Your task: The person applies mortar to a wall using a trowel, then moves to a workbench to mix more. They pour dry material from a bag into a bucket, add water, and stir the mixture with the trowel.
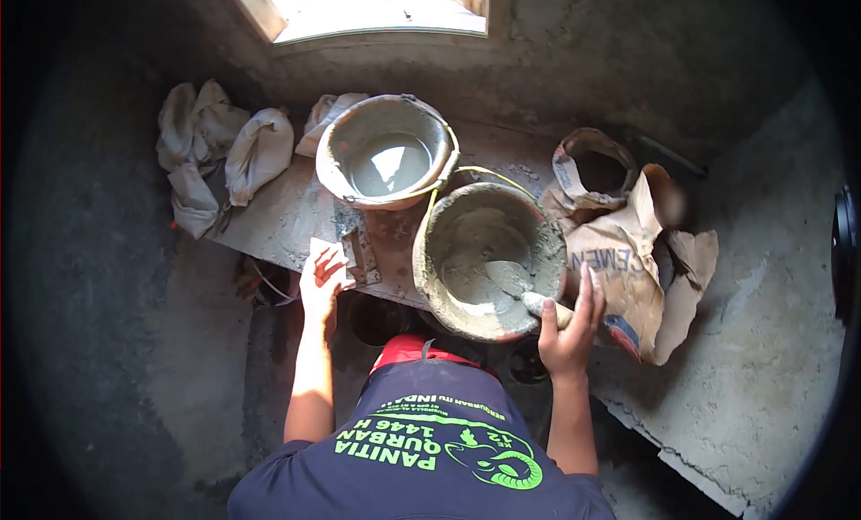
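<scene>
My left hand [321, 282] is sunlit over the bench's front edge, fingers apart and a little curled, with nothing plainly held. Beside it lies a flat, mortar-stained piece [362, 256] that I cannot make out well. My right hand [570, 330] is open at the rim of the nearer bucket [429, 278], thumb and fingers spread about the trowel's handle without closing on it. The trowel [508, 279] leans in that bucket, its blade on wet grey mortar [471, 251] and its handle across the rim.
A second bucket [332, 174] holding greyish water stands behind, to the left. Pale crumpled sacks [260, 157] lie at the far left. To the right are a torn cement bag [619, 242] and an opened paper bag [567, 174]. A window opening [381, 13] is ahead.
</scene>
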Demonstrator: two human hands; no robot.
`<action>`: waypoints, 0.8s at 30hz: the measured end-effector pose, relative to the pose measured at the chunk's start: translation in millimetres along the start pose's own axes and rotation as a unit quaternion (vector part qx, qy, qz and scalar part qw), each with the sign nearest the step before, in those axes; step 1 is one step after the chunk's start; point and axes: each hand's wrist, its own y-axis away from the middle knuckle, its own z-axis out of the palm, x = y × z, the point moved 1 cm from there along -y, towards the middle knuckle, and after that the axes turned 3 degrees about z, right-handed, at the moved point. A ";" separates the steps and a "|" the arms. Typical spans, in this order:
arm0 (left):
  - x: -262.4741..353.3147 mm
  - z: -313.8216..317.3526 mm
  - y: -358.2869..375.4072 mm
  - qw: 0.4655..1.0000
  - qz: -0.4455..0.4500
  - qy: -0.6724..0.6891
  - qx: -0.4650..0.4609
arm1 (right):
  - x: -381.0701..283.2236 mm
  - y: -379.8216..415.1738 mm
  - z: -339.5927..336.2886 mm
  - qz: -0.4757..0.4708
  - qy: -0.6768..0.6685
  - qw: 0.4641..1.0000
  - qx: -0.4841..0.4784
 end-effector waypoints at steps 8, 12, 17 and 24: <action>68.1 -11.4 -157.1 0.969 0.135 -0.203 0.029 | -94.2 6.9 47.5 -0.015 -0.353 0.903 -0.245; 53.4 -6.4 -213.5 0.993 -0.055 -0.084 0.055 | -152.7 -16.1 119.0 0.037 -0.326 0.911 -0.251; -47.3 -22.9 -152.8 0.976 -0.060 0.165 -0.129 | -160.3 -146.3 190.5 -0.092 -0.051 0.990 -0.092; -15.0 13.5 -131.5 0.956 -0.078 0.242 -0.145 | -102.5 -257.8 295.0 0.116 0.210 0.934 -0.266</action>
